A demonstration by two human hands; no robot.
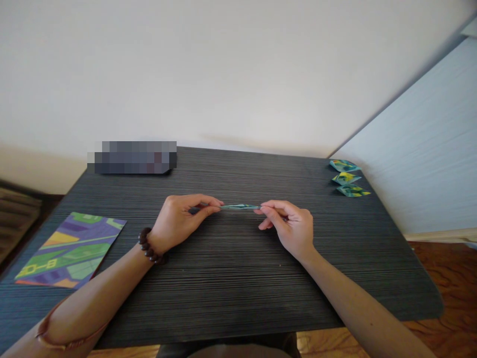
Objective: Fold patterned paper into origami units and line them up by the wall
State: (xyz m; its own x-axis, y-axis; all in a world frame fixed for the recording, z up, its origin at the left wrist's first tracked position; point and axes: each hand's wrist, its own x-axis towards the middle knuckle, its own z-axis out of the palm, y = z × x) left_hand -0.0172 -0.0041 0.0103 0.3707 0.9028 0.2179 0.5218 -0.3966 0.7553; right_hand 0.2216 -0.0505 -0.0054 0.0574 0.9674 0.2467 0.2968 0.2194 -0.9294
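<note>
A thin, narrow piece of folded paper (pixel 240 206), teal with darker marks, is stretched level between my two hands over the middle of the table. My left hand (pixel 190 214), with a dark bead bracelet at the wrist, pinches its left tip between thumb and fingers. At the other tip, my right hand (pixel 288 221) pinches it the same way, its lower fingers curled beneath. Seen nearly edge-on, the paper shows a slight gap along its middle.
On the dark wood-grain table (pixel 238 288), three folded paper pieces (pixel 346 178) in teal and yellow line the far right edge. A patterned paper sheet (pixel 74 248) lies at left. A pixelated dark object (pixel 134 159) sits at the back left, near the white wall (pixel 238 69).
</note>
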